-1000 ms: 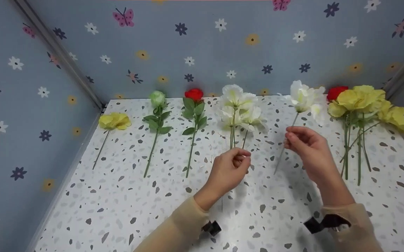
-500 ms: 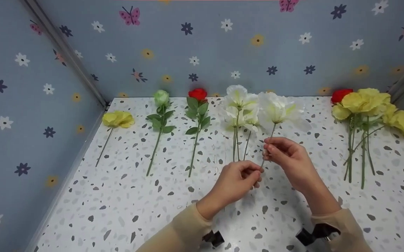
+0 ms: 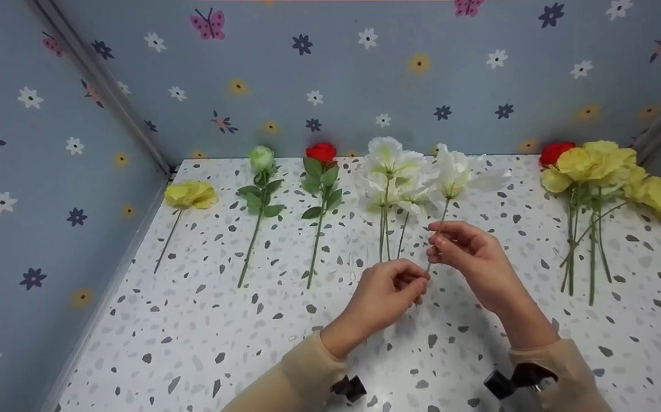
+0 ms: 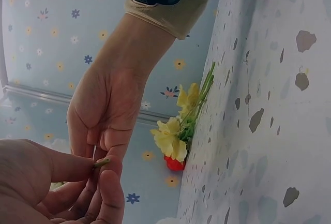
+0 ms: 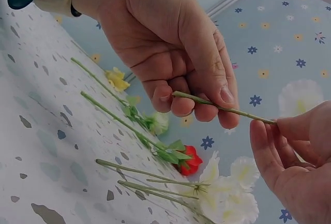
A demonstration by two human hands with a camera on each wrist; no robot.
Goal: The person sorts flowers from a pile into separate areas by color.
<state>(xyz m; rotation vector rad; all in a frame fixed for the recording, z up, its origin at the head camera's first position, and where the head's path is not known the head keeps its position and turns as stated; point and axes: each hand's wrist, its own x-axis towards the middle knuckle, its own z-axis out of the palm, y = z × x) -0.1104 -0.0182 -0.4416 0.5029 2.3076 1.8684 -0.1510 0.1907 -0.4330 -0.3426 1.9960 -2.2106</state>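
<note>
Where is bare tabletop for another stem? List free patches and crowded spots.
Free: the tabletop, front left, between the left sleeve and the pale green rose; also the strip between the right hand and the yellow-and-red bunch. Crowded: the back middle, where white flowers lie beside the held white flower.

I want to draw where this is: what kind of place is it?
Probably a little work booth, maybe for arranging flowers: blue patterned walls meet at a corner by a speckled table, and stemmed flowers lie along it.
</note>
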